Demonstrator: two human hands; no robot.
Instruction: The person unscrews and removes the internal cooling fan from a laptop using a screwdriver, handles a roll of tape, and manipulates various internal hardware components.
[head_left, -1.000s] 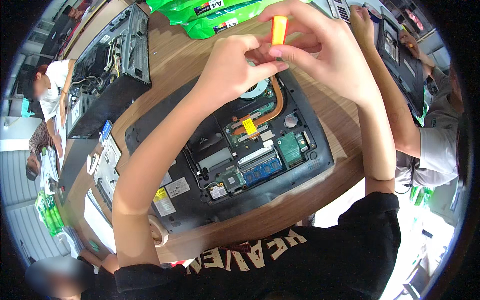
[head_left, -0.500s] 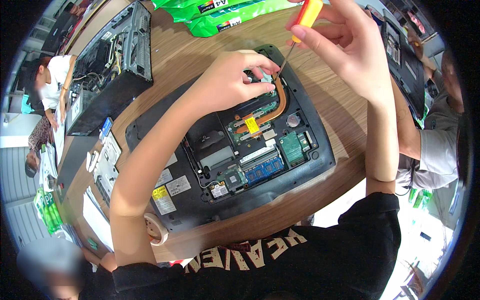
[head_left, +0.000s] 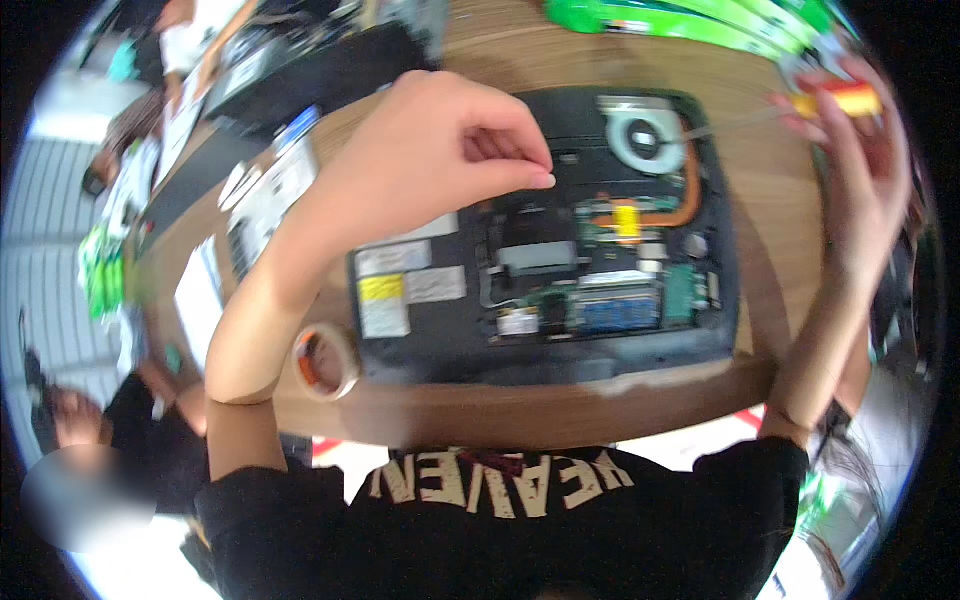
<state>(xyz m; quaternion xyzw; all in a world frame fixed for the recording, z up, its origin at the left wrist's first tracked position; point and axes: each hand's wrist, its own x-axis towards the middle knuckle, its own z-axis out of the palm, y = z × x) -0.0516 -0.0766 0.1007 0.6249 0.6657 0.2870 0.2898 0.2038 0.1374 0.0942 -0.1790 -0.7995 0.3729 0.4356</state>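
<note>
The laptop (head_left: 450, 345) lies on the table (head_left: 500, 60) with its underside up and its inner parts exposed; it is in front of you, between your two forearms. Your right hand (head_left: 857, 170), out past the laptop's right edge, holds the screwdriver (head_left: 845, 100) by its handle, and the thin shaft points left, toward the fan (head_left: 645, 138). The view is blurred, so I cannot tell if the tip touches something. Your left hand (head_left: 450, 150) is above the laptop's far left part, with thumb and forefinger brought close together; whether they hold anything, I cannot tell. I judge the step in hand to be screwdriver work near the fan, at a pause. Any next turn there calls, in my opinion, for a steady, upright tip.
</note>
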